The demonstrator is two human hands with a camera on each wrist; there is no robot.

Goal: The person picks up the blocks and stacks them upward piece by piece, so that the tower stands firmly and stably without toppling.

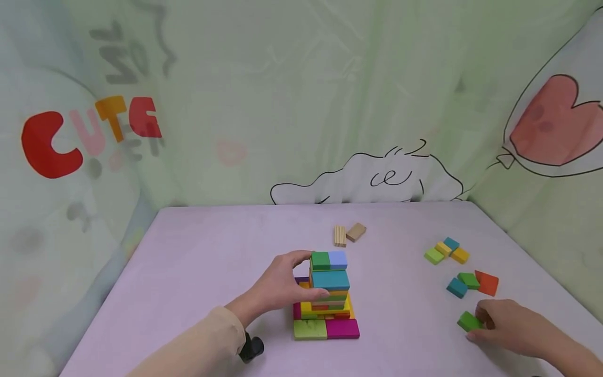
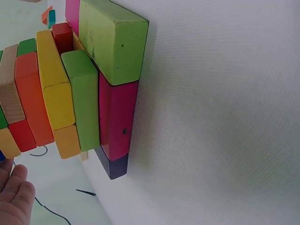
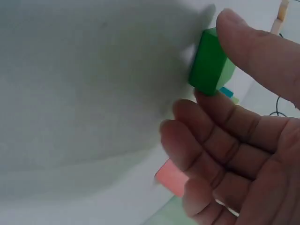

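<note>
A stacked tower of coloured wooden blocks (image 1: 331, 280) stands on a wider stepped base, whose front edge shows a lime block (image 1: 310, 330) and a magenta block (image 1: 343, 329). My left hand (image 1: 280, 283) grips the tower's upper part from the left, thumb across the front below the teal block and fingers reaching behind the top. In the left wrist view, the fingers (image 2: 18, 194) show at the tower's side. Far to the right, my right hand (image 1: 509, 327) pinches a small green block (image 3: 208, 63) between thumb and index finger, low over the table; the other fingers are loosely bent.
Right of the tower, a teal block (image 1: 457, 288), a green block (image 1: 468, 280) and an orange-red block (image 1: 487, 283) lie together. Farther back is a cluster with yellow, lime and blue blocks (image 1: 434, 255). Plain wooden blocks (image 1: 356, 232) lie behind the tower. Printed curtains surround the table (image 1: 212, 246).
</note>
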